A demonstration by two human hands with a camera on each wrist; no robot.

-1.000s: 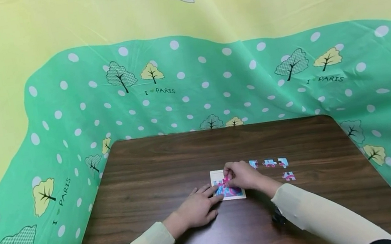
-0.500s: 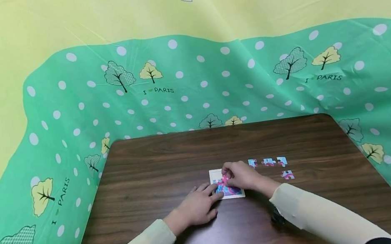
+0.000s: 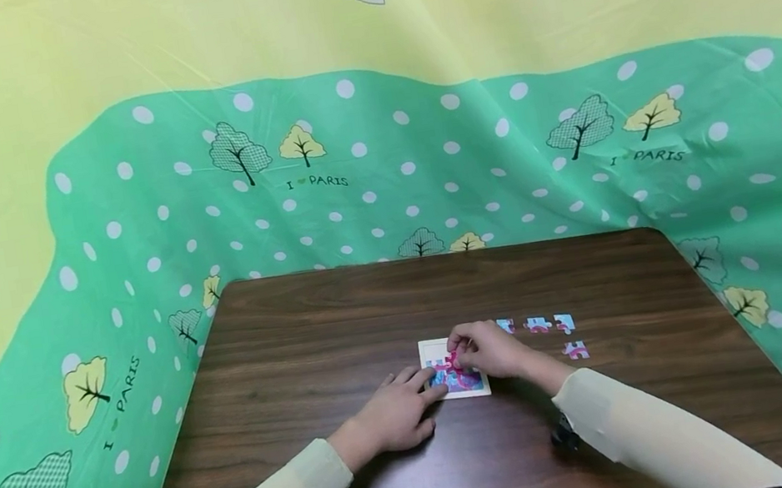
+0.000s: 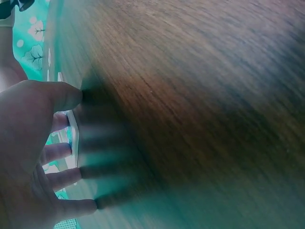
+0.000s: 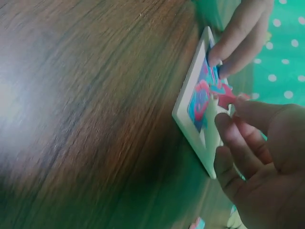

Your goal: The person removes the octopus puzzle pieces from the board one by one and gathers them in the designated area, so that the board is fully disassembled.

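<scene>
A small puzzle board [image 3: 470, 395] with a pale frame lies on the table, partly filled with blue and pink jigsaw pieces. My right hand [image 3: 495, 349] pinches a pink jigsaw piece [image 5: 226, 99] between thumb and fingertips, low over the board beside the fitted pieces. The bare pale bed of the board shows under those fingers in the right wrist view. My left hand [image 3: 396, 414] rests its outstretched fingertips on the left part of the board. Those spread fingers [image 4: 64, 178] reach over the board's edge [image 4: 75, 138] in the left wrist view.
Right of the board lie several loose jigsaw pieces: one [image 3: 505, 326] partly behind my right hand, two more [image 3: 538, 325] beside it in a row, and one [image 3: 576, 350] nearer me. The brown wooden table [image 3: 312, 323] meets a green and yellow patterned cloth [image 3: 358, 224] at its far edge.
My right hand and forearm have shifted slightly to the right, with the pink jigsaw piece still pinched over the board. The left hand stays in place on the board.
</scene>
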